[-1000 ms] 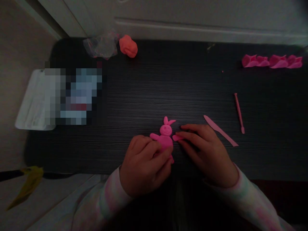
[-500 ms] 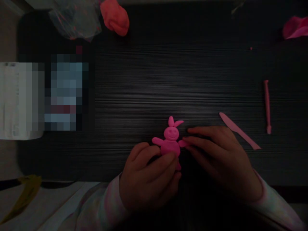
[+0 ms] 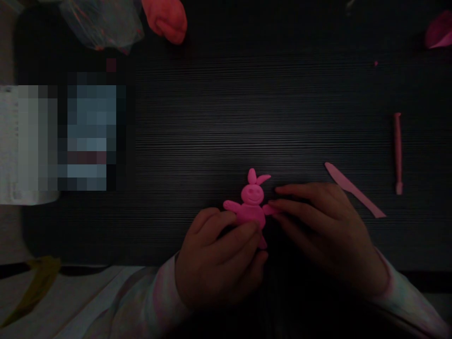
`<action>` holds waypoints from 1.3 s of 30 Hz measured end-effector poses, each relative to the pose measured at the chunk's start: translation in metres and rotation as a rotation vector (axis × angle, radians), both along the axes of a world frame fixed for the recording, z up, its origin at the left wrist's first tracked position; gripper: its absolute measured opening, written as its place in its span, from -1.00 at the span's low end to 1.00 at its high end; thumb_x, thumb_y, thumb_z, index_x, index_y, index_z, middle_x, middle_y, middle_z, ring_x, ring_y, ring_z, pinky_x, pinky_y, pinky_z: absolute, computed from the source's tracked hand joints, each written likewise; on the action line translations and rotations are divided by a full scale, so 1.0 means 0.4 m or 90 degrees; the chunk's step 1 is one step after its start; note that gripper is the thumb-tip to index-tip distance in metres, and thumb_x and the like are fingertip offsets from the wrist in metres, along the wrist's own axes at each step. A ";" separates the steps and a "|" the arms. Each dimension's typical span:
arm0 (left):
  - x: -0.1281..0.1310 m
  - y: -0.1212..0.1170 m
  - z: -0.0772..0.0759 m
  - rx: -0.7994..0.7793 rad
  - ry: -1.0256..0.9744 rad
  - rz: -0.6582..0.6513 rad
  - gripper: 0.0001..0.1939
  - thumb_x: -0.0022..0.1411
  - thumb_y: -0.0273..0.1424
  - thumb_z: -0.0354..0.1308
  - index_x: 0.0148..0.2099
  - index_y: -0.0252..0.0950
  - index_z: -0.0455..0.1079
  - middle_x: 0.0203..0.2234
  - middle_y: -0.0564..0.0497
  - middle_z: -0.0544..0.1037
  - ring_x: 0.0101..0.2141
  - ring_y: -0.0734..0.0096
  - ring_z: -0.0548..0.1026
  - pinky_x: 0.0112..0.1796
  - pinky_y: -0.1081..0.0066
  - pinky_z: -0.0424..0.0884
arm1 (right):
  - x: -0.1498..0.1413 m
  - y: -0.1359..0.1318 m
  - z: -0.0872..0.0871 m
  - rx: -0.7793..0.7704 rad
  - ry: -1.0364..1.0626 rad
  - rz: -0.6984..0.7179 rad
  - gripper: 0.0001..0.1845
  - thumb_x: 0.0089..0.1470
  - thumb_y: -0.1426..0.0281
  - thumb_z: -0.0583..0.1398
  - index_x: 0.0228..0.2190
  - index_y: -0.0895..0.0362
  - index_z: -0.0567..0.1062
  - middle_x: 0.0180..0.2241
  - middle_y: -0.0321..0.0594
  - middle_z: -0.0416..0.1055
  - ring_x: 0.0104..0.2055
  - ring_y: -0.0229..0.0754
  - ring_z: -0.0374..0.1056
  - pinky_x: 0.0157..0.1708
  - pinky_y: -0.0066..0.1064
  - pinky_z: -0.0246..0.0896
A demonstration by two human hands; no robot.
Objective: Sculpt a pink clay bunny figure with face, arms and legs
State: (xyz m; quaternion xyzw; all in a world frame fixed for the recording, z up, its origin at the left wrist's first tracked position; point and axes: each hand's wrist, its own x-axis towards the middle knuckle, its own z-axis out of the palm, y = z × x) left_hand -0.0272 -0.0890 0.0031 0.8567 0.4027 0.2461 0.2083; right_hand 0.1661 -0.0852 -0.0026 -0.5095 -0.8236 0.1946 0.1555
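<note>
A person's left hand [image 3: 221, 256] curls over the lower body of a pink clay rabbit [image 3: 251, 203] lying flat near the table's [image 3: 226, 117] front edge, apparently pinning it, while the right hand's [image 3: 325, 230] extended fingertips press its side arm, grasping nothing. Beyond lie a plastic knife [image 3: 354, 189] and stick tool [image 3: 398, 151]; farthest, an orange clay lump [image 3: 165, 20] and a crumpled bag [image 3: 100, 21].

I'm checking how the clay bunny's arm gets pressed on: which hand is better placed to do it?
Probably the right hand: its fingertips already touch the arm on that side of the pink clay bunny, while the left hand covers the lower body, steadying it.
</note>
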 end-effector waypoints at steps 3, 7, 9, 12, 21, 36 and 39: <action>0.002 0.000 -0.001 -0.007 -0.004 -0.004 -0.86 -0.02 -0.43 0.14 -0.34 -0.30 0.43 -0.39 0.10 0.57 -0.40 0.39 0.39 -0.42 0.35 0.35 | -0.002 0.001 0.001 0.005 0.004 0.001 -0.82 0.02 0.40 0.12 -0.26 0.07 0.40 -0.23 -0.16 0.37 -0.24 -0.11 0.25 -0.29 -0.20 0.15; 0.003 -0.004 -0.002 -0.002 -0.022 0.002 -0.87 -0.01 -0.44 0.13 -0.34 -0.33 0.43 -0.39 0.07 0.56 -0.39 0.39 0.37 -0.43 0.36 0.36 | -0.005 0.002 0.004 0.007 0.000 -0.008 -0.81 -0.01 0.41 0.14 -0.27 0.10 0.40 -0.22 -0.16 0.37 -0.24 -0.11 0.26 -0.29 -0.21 0.15; 0.002 -0.006 -0.003 -0.003 -0.028 0.003 -0.86 -0.02 -0.45 0.13 -0.34 -0.34 0.43 -0.39 0.07 0.56 -0.39 0.38 0.36 -0.43 0.35 0.37 | -0.006 0.002 0.005 0.004 0.000 -0.011 -0.79 -0.02 0.43 0.15 -0.25 0.11 0.40 -0.22 -0.15 0.37 -0.24 -0.11 0.26 -0.29 -0.21 0.15; 0.001 -0.007 -0.005 -0.003 -0.023 0.006 -0.84 -0.03 -0.44 0.15 -0.31 -0.34 0.43 -0.35 0.07 0.56 -0.38 0.36 0.37 -0.42 0.34 0.37 | -0.007 0.002 0.007 0.005 0.005 -0.008 -0.78 -0.01 0.44 0.15 -0.24 0.12 0.40 -0.22 -0.14 0.37 -0.24 -0.11 0.25 -0.29 -0.20 0.15; 0.004 -0.004 -0.008 0.019 -0.013 0.014 -0.85 -0.02 -0.45 0.14 -0.32 -0.31 0.44 -0.35 0.12 0.56 -0.39 0.38 0.39 -0.43 0.34 0.36 | -0.007 0.002 0.004 0.007 0.009 -0.008 -0.82 -0.01 0.44 0.15 -0.29 0.13 0.43 -0.24 -0.15 0.38 -0.25 -0.11 0.25 -0.29 -0.21 0.14; 0.004 -0.001 -0.004 0.022 -0.011 0.014 -0.88 0.00 -0.45 0.13 -0.34 -0.30 0.44 -0.37 0.11 0.57 -0.39 0.38 0.42 -0.43 0.35 0.38 | -0.010 0.000 0.003 0.007 0.004 -0.004 -0.84 0.00 0.44 0.14 -0.30 0.11 0.44 -0.24 -0.16 0.39 -0.26 -0.10 0.25 -0.31 -0.20 0.13; 0.005 0.000 -0.003 0.026 -0.012 0.017 -0.88 0.00 -0.46 0.13 -0.34 -0.29 0.44 -0.38 0.10 0.57 -0.39 0.38 0.42 -0.44 0.35 0.37 | -0.010 0.000 0.003 0.003 0.000 -0.002 -0.83 0.00 0.43 0.13 -0.29 0.10 0.44 -0.23 -0.16 0.38 -0.26 -0.11 0.25 -0.31 -0.21 0.13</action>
